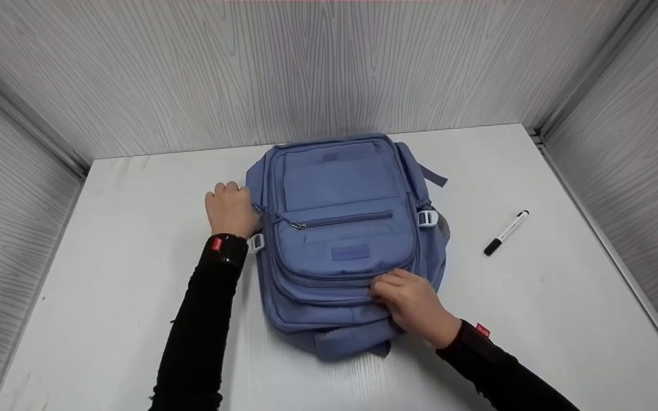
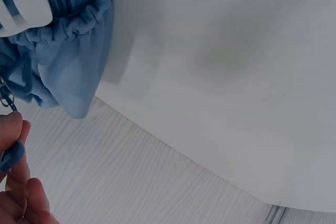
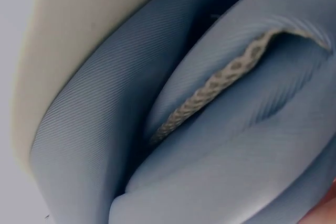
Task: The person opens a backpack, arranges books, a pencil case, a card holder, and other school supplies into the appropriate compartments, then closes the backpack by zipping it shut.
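A blue backpack (image 1: 334,182) lies on its back on the white table, its front pockets facing up. At its left side, my left hand (image 1: 231,211) pinches a blue zipper pull (image 2: 12,156) between thumb and fingers. My right hand (image 1: 412,302) has its fingers curled at the lower right edge of the front pocket, gripping the fabric there; the fingertips are hidden. In the right wrist view only a sliver of that hand shows beside folds of blue fabric (image 3: 89,129) and a strip of mesh (image 3: 210,85).
A white marker (image 1: 509,231) with a black cap lies on the table (image 1: 563,319) right of the backpack. White buckles (image 1: 428,218) sit on the bag's sides, and a loose strap (image 1: 434,175) sticks out at its upper right. Wood-grain panels (image 1: 306,68) enclose the table's back and sides.
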`<action>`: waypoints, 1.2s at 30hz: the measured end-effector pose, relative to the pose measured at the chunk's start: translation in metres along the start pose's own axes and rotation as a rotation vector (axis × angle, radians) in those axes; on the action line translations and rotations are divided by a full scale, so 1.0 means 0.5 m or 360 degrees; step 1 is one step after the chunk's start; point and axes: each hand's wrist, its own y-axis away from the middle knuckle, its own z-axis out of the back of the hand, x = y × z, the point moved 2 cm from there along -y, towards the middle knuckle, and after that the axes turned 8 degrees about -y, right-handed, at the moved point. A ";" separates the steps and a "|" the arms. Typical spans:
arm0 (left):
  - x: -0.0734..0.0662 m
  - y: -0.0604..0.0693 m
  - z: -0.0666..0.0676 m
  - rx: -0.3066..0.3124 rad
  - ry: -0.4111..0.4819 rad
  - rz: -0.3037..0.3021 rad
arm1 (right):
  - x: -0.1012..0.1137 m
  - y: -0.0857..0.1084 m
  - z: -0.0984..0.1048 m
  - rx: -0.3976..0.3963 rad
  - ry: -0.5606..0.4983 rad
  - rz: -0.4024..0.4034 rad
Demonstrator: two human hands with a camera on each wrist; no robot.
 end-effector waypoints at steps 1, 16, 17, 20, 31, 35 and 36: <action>0.000 -0.003 -0.003 0.0008 0.0000 0.0019 | -0.001 0.001 0.001 0.0002 -0.0007 0.0008; 0.026 0.028 0.000 0.0236 0.0248 0.0121 | -0.001 0.015 -0.004 0.0008 -0.0035 -0.0095; 0.027 0.032 0.001 0.0228 0.0272 0.0115 | -0.001 0.016 -0.005 0.0010 -0.0038 -0.0102; 0.024 0.045 0.005 0.0190 0.0343 0.0082 | 0.000 0.018 -0.006 0.0006 -0.0054 -0.0108; -0.025 0.073 0.011 0.0028 0.0500 -0.0139 | 0.005 0.023 -0.002 -0.0007 -0.0110 -0.0155; -0.031 0.073 0.002 0.0023 0.0476 -0.0147 | 0.007 0.022 -0.003 0.0000 -0.0106 -0.0152; -0.031 0.074 -0.001 0.0024 0.0467 -0.0145 | 0.007 0.022 -0.004 0.0005 -0.0103 -0.0153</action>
